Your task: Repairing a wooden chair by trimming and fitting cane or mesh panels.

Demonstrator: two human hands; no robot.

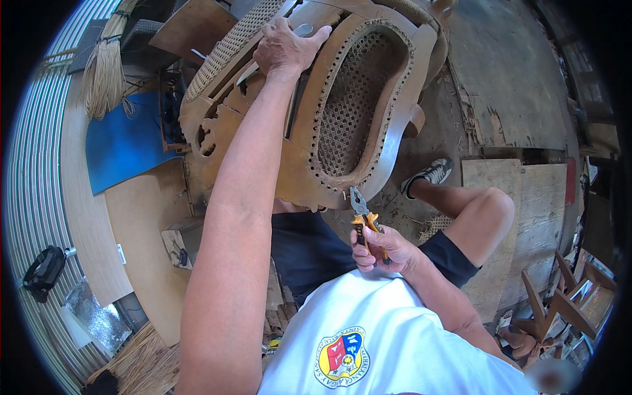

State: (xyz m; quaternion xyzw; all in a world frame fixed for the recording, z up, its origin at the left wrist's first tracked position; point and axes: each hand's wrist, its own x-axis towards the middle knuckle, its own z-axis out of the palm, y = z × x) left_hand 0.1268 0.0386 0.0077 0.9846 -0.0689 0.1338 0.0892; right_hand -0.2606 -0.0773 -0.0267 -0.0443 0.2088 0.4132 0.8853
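Note:
A carved wooden seat frame (pixel 289 170) leans in front of me at the top middle. Small holes line its oval opening, and a woven cane panel (pixel 342 105) sits inside. My left hand (pixel 284 49) lies over the frame's upper part, fingers bent over the wood and thumb stretched to the right. Pale, smooth shapes show on both sides of that hand; I cannot make out what they are. In my right hand (pixel 385 249) is a pair of combination pliers (pixel 361 214) with orange and black handles. Their jaws point up, close to the frame's lower rim.
Light cane webbing (pixel 230 49) covers another part at the upper left. Bundled cane strands (pixel 104 76) hang beside a blue sheet (pixel 125 141). Plywood boards (pixel 490 217) lie to the right, with a wooden chair (pixel 573 296) farther down. My shoe (pixel 436 172) rests near the frame.

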